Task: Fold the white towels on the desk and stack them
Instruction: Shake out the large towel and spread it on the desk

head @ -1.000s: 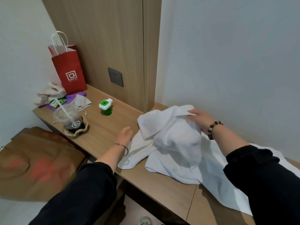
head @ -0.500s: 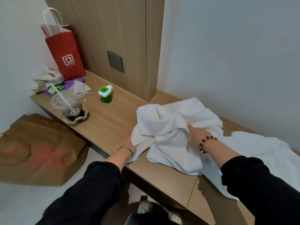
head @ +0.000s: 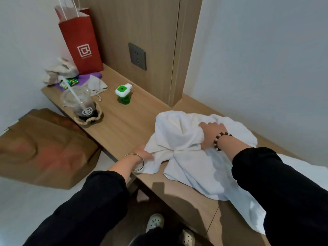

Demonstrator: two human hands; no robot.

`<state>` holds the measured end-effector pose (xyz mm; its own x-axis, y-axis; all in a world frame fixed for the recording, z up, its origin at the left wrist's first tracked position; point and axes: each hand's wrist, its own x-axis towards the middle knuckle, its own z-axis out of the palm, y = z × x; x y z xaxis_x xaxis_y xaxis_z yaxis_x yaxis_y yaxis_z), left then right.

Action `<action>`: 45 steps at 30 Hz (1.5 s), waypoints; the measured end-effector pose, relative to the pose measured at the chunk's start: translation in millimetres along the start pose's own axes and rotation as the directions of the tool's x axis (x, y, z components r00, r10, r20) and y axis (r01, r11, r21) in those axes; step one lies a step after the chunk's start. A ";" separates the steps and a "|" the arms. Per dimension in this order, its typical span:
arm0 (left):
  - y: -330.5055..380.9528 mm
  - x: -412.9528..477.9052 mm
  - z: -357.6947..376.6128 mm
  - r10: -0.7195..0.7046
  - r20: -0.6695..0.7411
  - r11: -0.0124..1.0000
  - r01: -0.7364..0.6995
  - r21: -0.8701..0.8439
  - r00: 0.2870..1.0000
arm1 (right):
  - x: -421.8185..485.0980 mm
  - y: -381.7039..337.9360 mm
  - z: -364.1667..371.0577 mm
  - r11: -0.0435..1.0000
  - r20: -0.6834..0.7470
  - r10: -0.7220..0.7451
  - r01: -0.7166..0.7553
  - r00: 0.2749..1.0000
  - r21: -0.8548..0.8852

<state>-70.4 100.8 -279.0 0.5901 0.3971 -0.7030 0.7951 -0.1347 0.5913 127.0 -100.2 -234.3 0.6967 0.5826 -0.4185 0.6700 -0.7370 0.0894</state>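
**Worktop [head: 124,125], towel folding, opening stage.** Entries are running left to right, and positions are taken from the drink cup [head: 79,105].

- **Brown paper bag [head: 44,148]:** is lying on the floor, below and left of the cup.
- **Drink cup:** is standing near the front edge with a lid, a straw and dark liquid inside.
- **Red bag [head: 79,43]:** is standing behind the cup.
- **Green plug-in unit [head: 123,93]:** is sitting just right of the cup and a little behind it.
- **Left hand [head: 143,153]:** is working right of the cup at the front edge. It is gripping the towel's near corner, with the fingertips hidden under the cloth.
- **Crumpled towel [head: 177,139]:** is lying well right of the cup, heaped, unfolded and twisted at its middle.
- **Right hand [head: 211,134]:** is working farther right, with fingers curling round a bunch of the towel's upper part.
- **Second white cloth [head: 248,210]:** is lying farthest right, under the heap. I cannot tell whether it is a separate towel.

**Hazards, as judged:**

- Shaking the towel open toward the cup is risking a swept cup, a spill, or a toppled plug-in unit.
- Pulling both grips apart may be tightening the twist rather than freeing it.
- Lifting the heap may be dragging the lower cloth with it.
- The near corner is lying at the front edge, so a loosened grip is likely to send it toward the floor.
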 end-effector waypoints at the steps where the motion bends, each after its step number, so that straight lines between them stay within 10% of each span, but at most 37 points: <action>1: 0.9 -0.4 0.1 0.019 -0.038 0.999 -0.018 0.026 0.999 | -0.2 0.3 -4.2 1.000 -0.028 -0.024 0.024 0.999 0.007; 5: 14.4 -3.3 -9.7 0.241 -0.269 0.950 -0.171 0.261 0.932 | -13.3 18.8 -41.8 1.000 -0.340 0.014 -0.007 0.940 0.022; 11: 60.3 0.6 -16.3 0.244 -0.439 0.962 -0.274 -0.007 0.865 | -56.1 38.1 -115.1 0.988 -0.845 0.139 -0.016 0.516 0.153; 14: 70.0 3.2 -23.1 -0.046 -0.397 0.855 -0.170 -0.490 0.917 | -79.9 26.1 -113.8 0.981 -0.653 -0.126 0.193 0.747 0.033; 16: 67.7 -2.0 -28.4 -0.143 -0.327 0.737 -0.121 -0.665 0.934 | -88.8 11.6 -99.0 0.934 -0.113 -0.343 0.351 0.933 0.062; 18: 61.4 -5.2 -32.5 -0.148 -0.323 0.701 -0.132 -0.701 0.935 | -90.0 0.2 -79.6 0.907 0.283 -0.410 0.357 0.867 0.223; 20: 54.2 -5.1 -31.9 -0.155 -0.260 0.612 -0.114 -0.782 0.953 | -77.0 -2.9 -65.8 0.842 0.124 -0.382 0.289 0.916 0.456; 23: 50.7 -2.8 -21.8 -0.003 -0.308 0.764 -0.196 -0.614 0.951 | -41.3 5.8 -54.5 0.840 -0.280 0.030 0.128 0.959 0.527; 26: 40.2 1.4 -3.4 0.176 -0.313 0.888 -0.288 -0.359 0.933 | -24.1 12.4 -27.4 0.927 -0.021 0.128 -0.112 0.992 0.358; 29: 25.7 7.6 9.2 0.163 -0.347 0.946 -0.246 -0.211 0.924 | -20.4 8.9 4.3 0.964 0.114 0.024 -0.053 0.993 0.261; 36: 28.3 17.9 -1.9 -0.157 -0.352 0.730 -0.131 -0.670 0.923 | -25.2 -4.8 22.8 0.973 0.085 -0.149 0.131 0.985 0.189; 42: 48.8 17.7 -25.4 -0.257 0.010 0.273 0.082 -0.959 0.966 | -51.7 -3.9 56.5 0.946 -0.263 -0.101 0.175 0.959 0.272; 45: 68.4 16.5 -29.8 -0.227 0.051 0.340 0.128 -0.932 0.973 | -71.6 -4.0 64.2 0.932 -0.472 -0.152 0.285 0.868 0.222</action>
<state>-10.4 125.1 -238.4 0.4006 0.3709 -0.8378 0.2148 0.8509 0.4794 57.9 -161.0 -262.7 0.6237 0.7800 0.0501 0.7662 -0.5975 -0.2368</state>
